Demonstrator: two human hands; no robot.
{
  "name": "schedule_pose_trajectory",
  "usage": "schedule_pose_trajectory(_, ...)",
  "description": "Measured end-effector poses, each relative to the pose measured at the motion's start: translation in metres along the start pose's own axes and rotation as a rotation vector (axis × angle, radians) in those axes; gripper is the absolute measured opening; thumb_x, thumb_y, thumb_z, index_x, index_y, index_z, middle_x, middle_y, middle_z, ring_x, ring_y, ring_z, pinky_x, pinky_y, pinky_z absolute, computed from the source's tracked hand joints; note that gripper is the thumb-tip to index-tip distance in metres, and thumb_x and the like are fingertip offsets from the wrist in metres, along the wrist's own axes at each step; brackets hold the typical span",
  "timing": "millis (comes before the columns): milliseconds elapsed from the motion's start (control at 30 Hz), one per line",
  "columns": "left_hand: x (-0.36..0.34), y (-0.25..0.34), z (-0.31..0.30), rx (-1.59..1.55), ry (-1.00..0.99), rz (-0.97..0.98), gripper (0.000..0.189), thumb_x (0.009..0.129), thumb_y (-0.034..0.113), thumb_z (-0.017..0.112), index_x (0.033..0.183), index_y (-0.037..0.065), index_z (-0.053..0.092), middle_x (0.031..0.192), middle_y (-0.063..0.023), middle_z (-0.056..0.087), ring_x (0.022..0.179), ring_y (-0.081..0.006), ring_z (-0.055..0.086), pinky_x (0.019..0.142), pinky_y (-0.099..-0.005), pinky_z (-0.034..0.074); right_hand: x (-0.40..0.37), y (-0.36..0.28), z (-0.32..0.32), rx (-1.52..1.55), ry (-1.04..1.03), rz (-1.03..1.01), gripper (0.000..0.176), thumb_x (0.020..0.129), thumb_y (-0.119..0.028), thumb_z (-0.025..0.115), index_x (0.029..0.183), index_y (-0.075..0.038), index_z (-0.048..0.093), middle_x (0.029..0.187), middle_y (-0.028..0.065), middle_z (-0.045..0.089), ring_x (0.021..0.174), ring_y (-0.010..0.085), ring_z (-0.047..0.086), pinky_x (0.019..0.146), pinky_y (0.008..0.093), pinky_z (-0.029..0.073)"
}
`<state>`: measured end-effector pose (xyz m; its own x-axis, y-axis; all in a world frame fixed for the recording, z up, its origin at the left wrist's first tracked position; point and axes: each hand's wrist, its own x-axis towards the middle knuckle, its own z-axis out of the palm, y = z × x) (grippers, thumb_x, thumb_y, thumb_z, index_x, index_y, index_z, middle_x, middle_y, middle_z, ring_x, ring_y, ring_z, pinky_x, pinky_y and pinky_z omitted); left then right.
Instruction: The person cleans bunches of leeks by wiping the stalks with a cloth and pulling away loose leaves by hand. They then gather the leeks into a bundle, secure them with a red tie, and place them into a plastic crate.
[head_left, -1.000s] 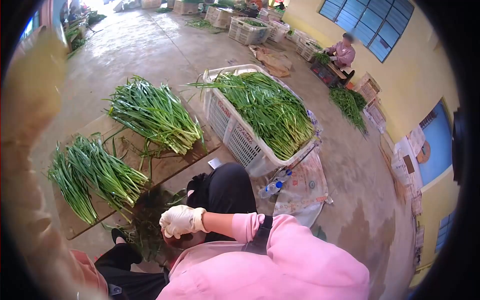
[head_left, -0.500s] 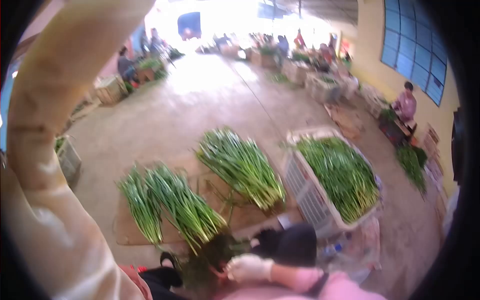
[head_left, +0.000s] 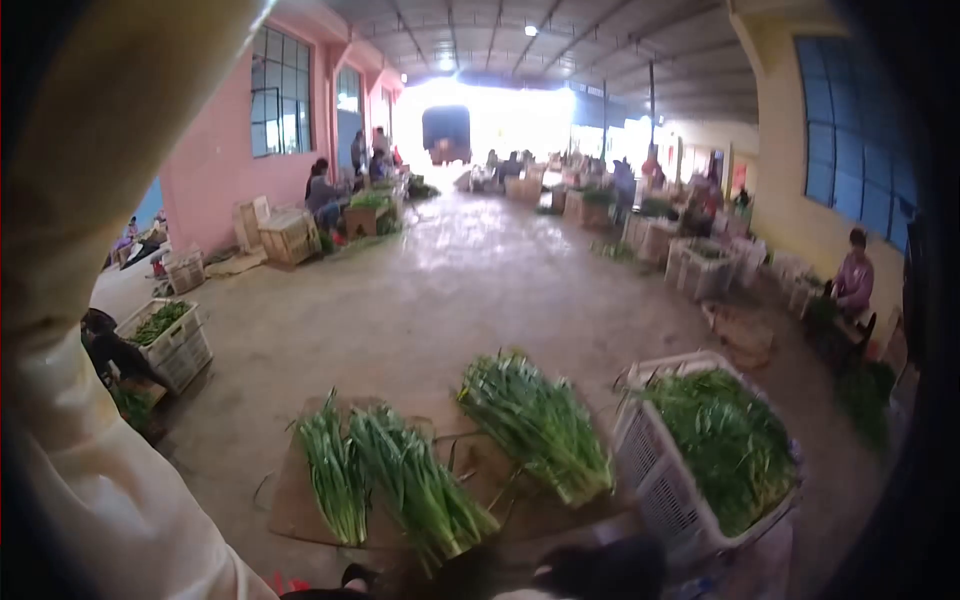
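A big pale, cream-coloured glove or sleeve of my left arm (head_left: 110,250) fills the left side, very close to the camera; its fingers are not visible. At the bottom edge shows only a pale sliver, probably my right hand (head_left: 525,594) in its white glove, with the fingers cut off. In front of my knees lie bundles of long green leafy stalks: a thin one (head_left: 335,475), a thicker one beside it (head_left: 415,490) and a large one (head_left: 540,425). They rest on a brown sheet (head_left: 300,500) on the floor.
A white plastic crate (head_left: 650,480) heaped with greens (head_left: 720,440) stands right of the sheet. Another crate (head_left: 180,355) is at left. A person (head_left: 855,275) sits along the right wall. Farther off are wooden boxes (head_left: 290,235), people at work and a truck (head_left: 447,133) at the bright opening.
The view has tilted up, so the roof and more of the hall show and the bundles sit lower. My right hand has dropped almost out of frame. The left arm remains close to the camera.
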<state>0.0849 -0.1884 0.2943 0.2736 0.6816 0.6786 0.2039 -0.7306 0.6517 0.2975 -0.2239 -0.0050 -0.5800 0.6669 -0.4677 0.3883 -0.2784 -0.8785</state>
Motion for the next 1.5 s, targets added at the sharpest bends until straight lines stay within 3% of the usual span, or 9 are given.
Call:
schedule_pose_trajectory(67,-0.003,-0.004,0.0,0.017,-0.003,0.009,0.073,0.076,0.018,0.082,0.137,-0.005,0.048,0.141,-0.0198,0.051,0.131,-0.0284,0.048,0.111,-0.0391,0.036,-0.003,-0.035,-0.005,-0.378,-0.055,-0.046,0.009,0.083,-0.012,0.071,0.09,-0.008,0.076,0.078,0.0053,0.074,0.066,0.0152,0.069,0.062,0.0301,0.056)
schedule_pose_trajectory(133,-0.008,-0.008,0.003,0.028,0.003,0.021,0.075,0.076,0.018,0.083,0.138,-0.005,0.047,0.141,-0.0198,0.05,0.132,-0.0285,0.047,0.112,-0.0391,0.036,0.018,0.018,-0.003,-0.057,-0.029,-0.06,0.012,0.082,-0.019,0.071,0.088,-0.011,0.077,0.076,0.0055,0.074,0.069,0.019,0.071,0.065,0.0336,0.057)
schedule_pose_trajectory(167,-0.01,-0.003,0.002,0.032,0.01,0.023,0.076,0.076,0.018,0.083,0.138,-0.005,0.046,0.142,-0.0198,0.05,0.132,-0.0286,0.047,0.112,-0.0391,0.035,0.015,0.011,-0.005,-0.439,-0.045,-0.017,0.034,0.09,-0.038,0.065,0.108,-0.011,0.074,0.102,0.0089,0.073,0.098,0.0287,0.069,0.091,0.0386,0.053)
schedule_pose_trajectory(233,-0.015,-0.005,0.004,0.042,0.013,0.017,0.078,0.076,0.018,0.083,0.139,-0.005,0.045,0.143,-0.0198,0.049,0.133,-0.0287,0.046,0.113,-0.0392,0.035,0.021,0.019,-0.011,-0.66,-0.124,-0.211,0.039,0.088,-0.041,0.066,0.112,-0.011,0.074,0.106,0.0114,0.073,0.101,0.0283,0.069,0.091,0.0367,0.053)
schedule_pose_trajectory(400,-0.024,-0.003,0.0,0.056,0.022,-0.002,0.082,0.075,0.019,0.084,0.142,-0.005,0.043,0.145,-0.0198,0.048,0.135,-0.0289,0.045,0.114,-0.0393,0.034,0.017,0.014,-0.004,-0.01,-0.005,0.061,0.023,0.085,-0.019,0.074,0.103,-0.004,0.072,0.083,0.0049,0.072,0.068,0.0136,0.068,0.066,0.0282,0.054)
schedule_pose_trajectory(700,-0.039,0.004,-0.01,0.083,0.08,-0.022,0.089,0.075,0.02,0.085,0.147,-0.005,0.038,0.149,-0.0198,0.045,0.138,-0.0293,0.042,0.116,-0.0396,0.032,0.024,0.005,-0.016,-0.118,0.016,0.014,0.013,0.084,-0.008,0.075,0.096,-0.005,0.071,0.084,0.0002,0.07,0.073,0.0085,0.064,0.064,0.0254,0.051)
schedule_pose_trajectory(933,-0.078,-0.013,-0.023,0.169,0.134,-0.126,0.095,0.075,0.02,0.086,0.15,-0.005,0.034,0.152,-0.0199,0.042,0.141,-0.0296,0.04,0.117,-0.0398,0.031,0.021,-0.008,-0.036,0.47,0.024,-0.001,0.015,0.083,0.001,0.074,0.096,-0.004,0.069,0.08,-0.0004,0.068,0.068,0.0087,0.062,0.058,0.0236,0.048)
schedule_pose_trajectory(1267,-0.224,-0.159,0.057,0.108,-0.345,-0.492,0.1,0.074,0.03,0.086,0.154,0.004,0.032,0.151,-0.0183,0.043,0.142,-0.0352,0.038,0.119,-0.0421,0.028,-0.007,-0.086,-0.041,0.632,-0.123,-0.135,0.021,0.086,-0.007,0.077,0.105,-0.004,0.069,0.087,0.0032,0.072,0.069,0.0118,0.067,0.061,0.025,0.05)
schedule_pose_trajectory(1500,-0.239,-0.152,0.084,-0.373,-0.036,-0.904,0.015,0.098,0.016,0.065,0.11,0.007,0.069,0.091,0.004,0.064,0.084,-0.0078,0.056,0.077,-0.0265,0.048,0.011,-0.09,-0.046,0.186,0.076,-0.409,0.02,0.09,-0.008,0.072,0.108,-0.002,0.068,0.095,0.0045,0.07,0.087,0.0126,0.065,0.078,0.026,0.05)
